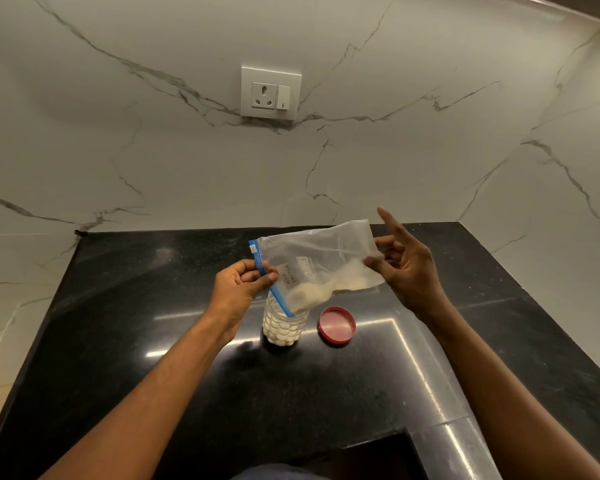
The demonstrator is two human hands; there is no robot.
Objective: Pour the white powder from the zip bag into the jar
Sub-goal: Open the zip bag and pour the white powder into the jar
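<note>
Pouring looks well along: the jar (284,327) is mostly full, with some white powder (312,292) left in the zip bag (321,251) tilted over it. The left hand (238,289) pinches the bag's zip edge and the right hand (407,271) pinches its raised bottom.

Clear zip bag (321,252), blue zip strip, handwritten label: held aloft, tilted, mouth end low at left, closed end higher at right. Remaining white powder (326,285) pooled along lower edge. Clear jar (284,323) upright beneath mouth end, open, partly filled white.
</note>
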